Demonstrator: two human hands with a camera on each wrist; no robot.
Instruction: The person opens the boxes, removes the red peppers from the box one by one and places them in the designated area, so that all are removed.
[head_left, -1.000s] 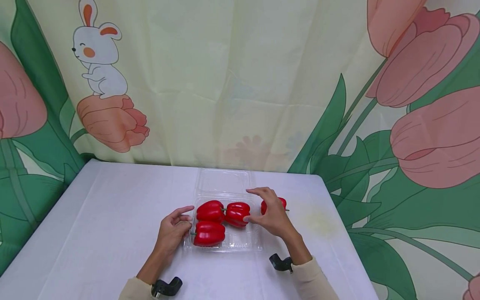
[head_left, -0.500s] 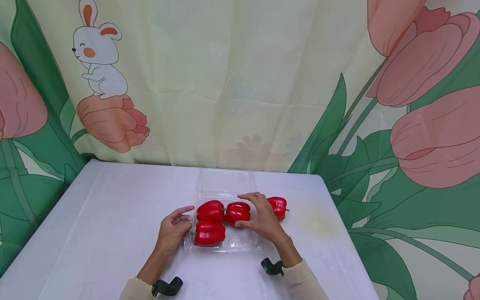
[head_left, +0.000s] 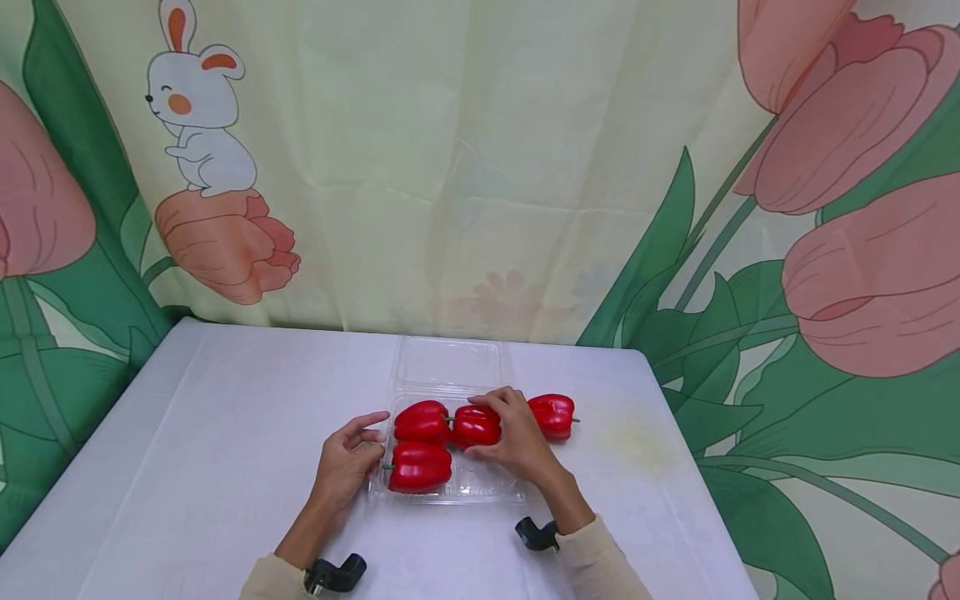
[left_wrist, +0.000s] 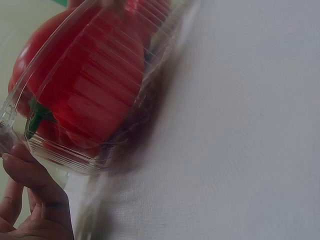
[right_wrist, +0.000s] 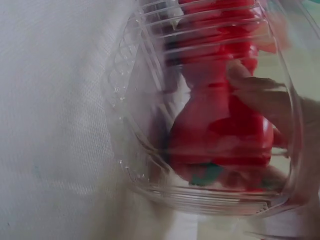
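In the head view, a clear plastic clamshell container (head_left: 480,483) lies on the table with its lid (head_left: 447,363) folded back, away from me. Inside it are three red bell peppers: one at back left (head_left: 422,422), one at front left (head_left: 420,467) and one at back right (head_left: 477,426). My left hand (head_left: 347,467) pinches the container's left rim; the left wrist view shows fingertips (left_wrist: 20,162) at its corner. My right hand (head_left: 517,437) grips the back-right pepper, thumb in front and fingers behind. Through the clear wall, the right wrist view shows that thumb (right_wrist: 260,95) against red skin.
A fourth bell pepper, red too (head_left: 553,417), lies on the white-clothed table (head_left: 225,467) just right of the container, partly behind my right hand. Behind the table hangs a curtain (head_left: 390,167) printed with tulips and a rabbit.
My right hand has moved left and closed round the back-right pepper, uncovering more of the loose pepper beside the container. My left hand has stayed at the rim.
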